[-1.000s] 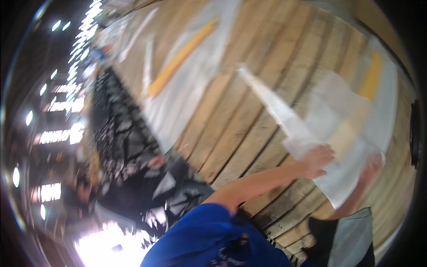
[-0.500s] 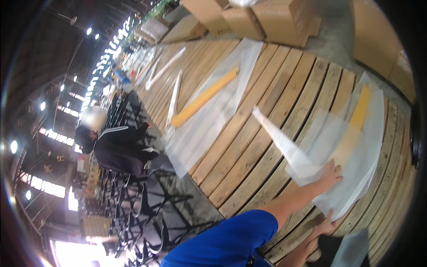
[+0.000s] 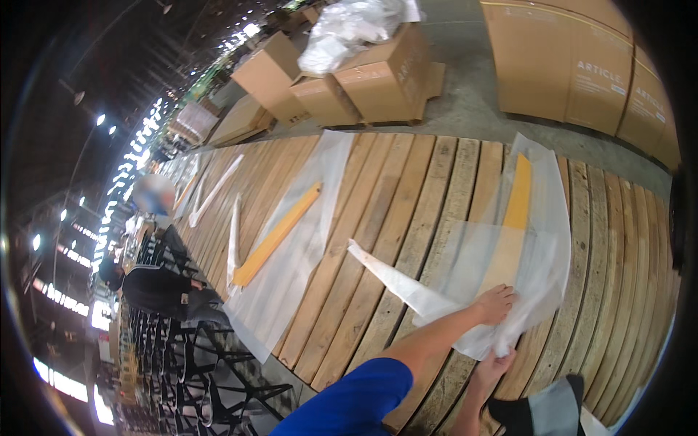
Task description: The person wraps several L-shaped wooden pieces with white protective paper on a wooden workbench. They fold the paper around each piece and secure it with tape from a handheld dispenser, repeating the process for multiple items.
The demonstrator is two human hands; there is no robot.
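Observation:
A V-shaped furniture part lies on the slatted wooden table: one leg is bare yellow wood (image 3: pixel 518 196), the other is wrapped in white foam (image 3: pixel 396 280). A translucent white packing sheet (image 3: pixel 545 247) lies beneath it, with one end folded over the lower yellow leg. My left hand (image 3: pixel 496 304) is closed on the folded sheet over the part's corner, fingers curled. Just below it, my right hand (image 3: pixel 494 365) pinches the gathered lower edge of the sheet. The part's corner is hidden under sheet and hand.
Another V-shaped part (image 3: pixel 280 232) rests on its own sheet to the left, with more beyond. Cardboard boxes (image 3: pixel 385 76) with clear plastic on top stand behind the slatted table (image 3: pixel 392 196); tall cartons (image 3: pixel 556 65) stand at right. Black metal frames (image 3: pixel 211 370) and a person (image 3: pixel 156 291) are at left.
My view has turned to the right, so the table and parts appear farther left. My right hand now gathers the sheet's lower edge, and my left hand stays on the folded sheet.

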